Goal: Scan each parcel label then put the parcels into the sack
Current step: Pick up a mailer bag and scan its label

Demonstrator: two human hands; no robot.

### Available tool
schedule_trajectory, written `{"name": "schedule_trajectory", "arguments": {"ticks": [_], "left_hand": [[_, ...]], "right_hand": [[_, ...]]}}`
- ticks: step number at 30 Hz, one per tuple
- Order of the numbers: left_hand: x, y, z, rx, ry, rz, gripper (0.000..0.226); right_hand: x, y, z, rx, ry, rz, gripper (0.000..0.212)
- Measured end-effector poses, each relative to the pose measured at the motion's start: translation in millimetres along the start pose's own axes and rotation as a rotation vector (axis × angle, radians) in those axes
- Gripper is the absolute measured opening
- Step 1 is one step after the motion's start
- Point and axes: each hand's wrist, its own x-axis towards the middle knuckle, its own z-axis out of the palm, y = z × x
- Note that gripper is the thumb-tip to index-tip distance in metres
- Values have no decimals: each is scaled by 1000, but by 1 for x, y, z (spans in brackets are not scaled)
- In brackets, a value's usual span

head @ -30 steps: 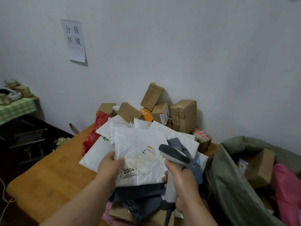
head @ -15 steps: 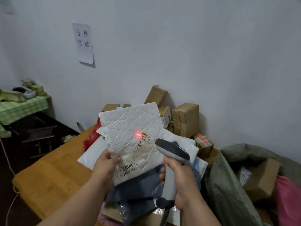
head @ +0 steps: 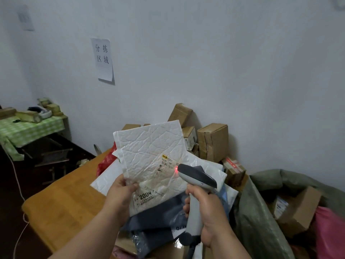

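left hand pinching the white padded parcel at its lower left edge, thumb on the face, parcel upright above the table. right hand wrapped around the scanner grip, red dot on the label. green sack just right.

An orange-brown wooden desk is standing against the white wall, carrying flat white plastic mailers, a red plastic bag, dark grey bags and brown cardboard boxes stacked at its far right.
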Motion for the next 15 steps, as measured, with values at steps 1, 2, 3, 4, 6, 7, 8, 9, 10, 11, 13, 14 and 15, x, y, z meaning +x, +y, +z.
{"name": "schedule_trajectory", "arguments": {"ticks": [1,2,3,4,6,7,8,9,10,11,13,14,15], "left_hand": [[-1,-1,0,-3,1,-3,31],[-3,-1,-1,-3,1,-6,32],[-4,-1,-1,-1,1,-9,32],[-6,-1,0,0,1,-10,32],[-9,1,1,-1,-1,-7,33],[-11,2,2,-3,-3,-6,34],[-14,2,3,-6,-6,-5,33],[-16,3,4,-6,-9,-4,33],[-18,3,5,-4,-14,-3,33],[-20,4,5,0,-21,-3,33],[-25,6,7,10,-32,-1,33],[-28,9,9,16,-38,2,32],[-30,11,10,22,-46,8,30]], "right_hand": [[-1,0,-1,-1,-3,-1,23],[-2,0,-2,-1,-4,-1,23],[-3,1,-3,1,-7,1,22],[-4,1,-3,3,-12,2,22],[-5,0,-5,5,-20,-1,22],[-6,-1,-6,3,-20,-1,22],[-7,-1,-6,1,-19,-1,21],[-8,-1,-7,0,-15,-2,20],[-10,-1,-8,-1,-9,-6,20],[-11,-1,-9,-4,-1,-10,19],[-14,1,-12,-13,17,-12,19],[-16,1,-12,-17,27,-14,20],[-17,0,-13,-15,39,-20,21]]}}
